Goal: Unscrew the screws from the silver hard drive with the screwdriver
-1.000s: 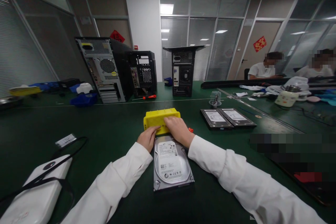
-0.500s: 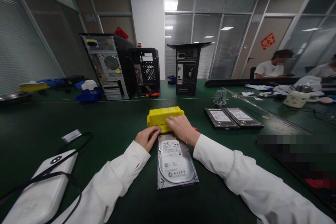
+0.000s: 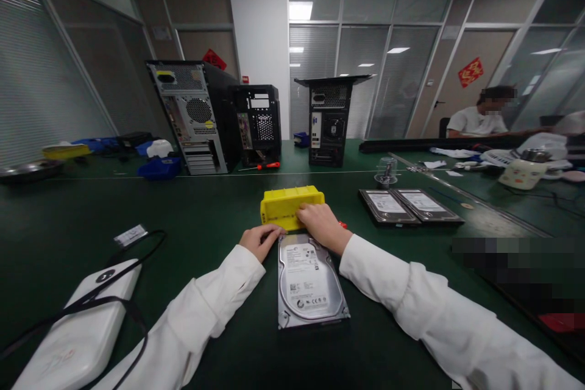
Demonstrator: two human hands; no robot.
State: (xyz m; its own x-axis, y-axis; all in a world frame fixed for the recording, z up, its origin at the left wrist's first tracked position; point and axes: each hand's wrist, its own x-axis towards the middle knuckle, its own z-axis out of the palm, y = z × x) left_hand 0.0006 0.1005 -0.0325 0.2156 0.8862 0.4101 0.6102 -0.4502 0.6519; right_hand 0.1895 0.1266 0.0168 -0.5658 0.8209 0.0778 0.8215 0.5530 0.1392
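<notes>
A yellow plastic bin (image 3: 292,198) stands at the middle of the table, its inside partly visible. My right hand (image 3: 322,225) is at its near right side, fingers curled and their tips hidden against the bin. At the bin's near left corner, my left hand (image 3: 259,240) has its fingers pressed together; what they pinch, if anything, is too small to make out. Directly in front of the bin lies a silver hard drive (image 3: 311,283), label up, its far end between my hands. A red-ended tool (image 3: 342,225) peeks out beyond my right wrist.
Two more hard drives (image 3: 388,206) lie to the right, below a clear plastic dome-shaped item (image 3: 386,172). Computer cases (image 3: 219,122) stand at the back with a red screwdriver (image 3: 268,166). A white power bank (image 3: 86,323) with a black strap lies left. A person (image 3: 484,116) sits far right.
My left thumb and fingers have drawn closer together at the bin's corner. My right hand has shifted slightly along the bin. The whole view has moved a little.
</notes>
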